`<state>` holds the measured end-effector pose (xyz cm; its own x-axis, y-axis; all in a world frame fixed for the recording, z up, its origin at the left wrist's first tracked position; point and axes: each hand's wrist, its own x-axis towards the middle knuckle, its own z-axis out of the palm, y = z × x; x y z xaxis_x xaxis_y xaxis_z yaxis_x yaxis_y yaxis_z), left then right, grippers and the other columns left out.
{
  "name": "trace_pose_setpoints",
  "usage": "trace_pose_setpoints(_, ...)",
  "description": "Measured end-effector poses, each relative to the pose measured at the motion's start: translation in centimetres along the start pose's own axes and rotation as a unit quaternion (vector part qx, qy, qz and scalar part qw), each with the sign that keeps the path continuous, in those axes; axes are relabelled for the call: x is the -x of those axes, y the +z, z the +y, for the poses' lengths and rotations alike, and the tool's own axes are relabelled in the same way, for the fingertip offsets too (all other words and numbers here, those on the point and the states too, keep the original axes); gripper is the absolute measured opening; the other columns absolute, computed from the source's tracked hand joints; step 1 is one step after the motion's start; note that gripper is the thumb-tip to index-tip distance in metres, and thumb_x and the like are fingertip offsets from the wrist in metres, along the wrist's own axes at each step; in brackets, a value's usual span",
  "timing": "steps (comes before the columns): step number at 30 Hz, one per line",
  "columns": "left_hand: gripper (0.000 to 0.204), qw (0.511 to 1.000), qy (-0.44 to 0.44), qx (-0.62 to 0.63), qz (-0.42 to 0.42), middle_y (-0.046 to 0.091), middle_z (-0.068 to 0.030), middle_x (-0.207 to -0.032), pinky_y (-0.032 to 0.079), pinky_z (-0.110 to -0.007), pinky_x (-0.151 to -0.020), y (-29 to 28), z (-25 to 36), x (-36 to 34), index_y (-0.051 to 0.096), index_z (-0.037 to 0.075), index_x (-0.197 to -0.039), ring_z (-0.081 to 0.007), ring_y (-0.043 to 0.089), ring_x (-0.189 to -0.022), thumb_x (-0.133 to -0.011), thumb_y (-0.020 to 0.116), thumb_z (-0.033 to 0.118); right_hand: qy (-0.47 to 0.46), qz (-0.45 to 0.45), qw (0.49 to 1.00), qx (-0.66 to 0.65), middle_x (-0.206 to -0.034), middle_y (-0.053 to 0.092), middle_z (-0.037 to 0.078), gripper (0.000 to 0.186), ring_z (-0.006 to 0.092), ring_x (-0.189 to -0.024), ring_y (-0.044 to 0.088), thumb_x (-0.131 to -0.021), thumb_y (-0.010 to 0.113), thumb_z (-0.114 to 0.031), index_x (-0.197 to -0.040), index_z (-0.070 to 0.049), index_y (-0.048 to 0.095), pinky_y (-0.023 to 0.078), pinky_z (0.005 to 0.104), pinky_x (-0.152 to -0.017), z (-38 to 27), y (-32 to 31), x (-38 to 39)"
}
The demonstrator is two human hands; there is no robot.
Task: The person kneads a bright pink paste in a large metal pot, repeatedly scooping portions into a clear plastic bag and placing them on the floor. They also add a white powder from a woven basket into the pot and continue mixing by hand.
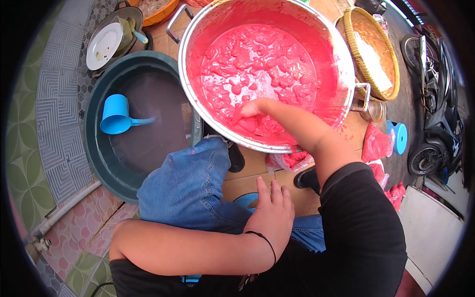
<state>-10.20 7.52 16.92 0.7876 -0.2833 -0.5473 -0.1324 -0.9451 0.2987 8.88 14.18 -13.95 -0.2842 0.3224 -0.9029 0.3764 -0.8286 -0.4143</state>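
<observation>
A big round metal pot (pixel 187 96) stands in front of me, its inner wall smeared with red. Thick, lumpy, wet red mixture (pixel 292 64) fills its lower part. My right hand (pixel 251 109) reaches over the near rim into this mixture. Its fingers are sunk in the red mass, so their grip is hidden. Above my lap, my left hand (pixel 272 210) hangs with fingers stretched out and holds nothing. A dark band circles that wrist.
Left of the pot, a dark green tub (pixel 94 153) holds murky water and a floating blue dipper (pixel 116 116). A white plate (pixel 105 45) lies behind it. Red-filled plastic bags (pixel 378 141), a blue stool (pixel 398 136), a woven basket (pixel 393 59) and a motorcycle (pixel 440 104) stand on the right.
</observation>
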Motion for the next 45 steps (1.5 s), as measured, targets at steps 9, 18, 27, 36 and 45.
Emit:
trace_pose_setpoints(9, 0.043, 1.000, 0.007, 0.027, 0.005, 0.042, -0.0173, -0.129, 0.026, -0.058, -0.098, 0.0, -0.5, -0.1, 0.044, 0.002, -0.125, -0.0346, 0.036, -0.122, -0.086, 0.045, 0.019, 0.117, 0.065, 0.988, 0.078, -0.127, 0.049, 0.014, 0.063, 0.0255, -0.113, 0.047, -0.076, 0.059, -0.043, -0.127, -0.008, 0.046, 0.039, 0.0426, -0.090, -0.3, -0.1, -3.6)
trace_pose_setpoints(18, 0.043, 0.999, 0.008, 0.030, 0.018, 0.041, -0.0171, -0.130, 0.026, -0.058, -0.098, 0.0, -0.8, 0.3, 0.044, 0.003, -0.126, -0.0349, 0.036, -0.123, -0.086, 0.044, 0.020, 0.053, -0.142, 0.986, -0.071, -0.074, 0.065, 0.006, 0.017, 0.0170, -0.061, 0.060, -0.068, 0.067, -0.018, -0.080, -0.006, 0.066, 0.049, 0.0316, -0.059, -1.1, -1.9, -0.4)
trace_pose_setpoints(27, 0.042, 1.000, 0.002, 0.008, 0.026, 0.041, -0.0179, -0.131, 0.027, -0.058, -0.097, 0.6, -0.9, -0.4, 0.045, 0.004, -0.126, -0.0357, 0.039, -0.121, -0.087, 0.042, 0.021, -0.147, -0.083, 0.949, -0.266, -0.097, 0.064, 0.006, 0.033, 0.0150, -0.087, 0.061, -0.074, 0.064, -0.005, -0.106, -0.002, 0.059, 0.050, 0.0322, -0.076, 0.2, -3.1, 7.0)
trace_pose_setpoints(36, 0.070, 0.993, -0.025, -0.020, -0.118, 0.043, -0.0150, -0.131, 0.030, -0.061, -0.093, 1.1, 0.1, -4.8, 0.045, 0.006, -0.126, -0.0330, 0.042, -0.119, -0.068, 0.072, 0.035, -0.365, -0.040, 0.802, -0.471, -0.118, 0.054, 0.019, 0.051, 0.0304, -0.108, 0.054, -0.077, 0.059, -0.015, -0.123, 0.002, 0.044, 0.043, 0.0450, -0.094, 4.9, -0.9, 19.5)
trace_pose_setpoints(45, 0.071, 0.955, -0.025, -0.069, -0.287, 0.049, -0.0088, -0.127, 0.033, -0.061, -0.092, 6.7, 2.0, -8.2, 0.048, 0.012, -0.126, -0.0303, 0.048, -0.115, -0.068, 0.072, 0.046, -0.359, 0.011, 0.846, -0.394, -0.121, 0.050, 0.020, 0.067, 0.0319, -0.110, 0.052, -0.066, 0.066, -0.016, -0.124, 0.003, 0.040, 0.041, 0.0453, -0.096, 11.3, 2.8, 31.5)
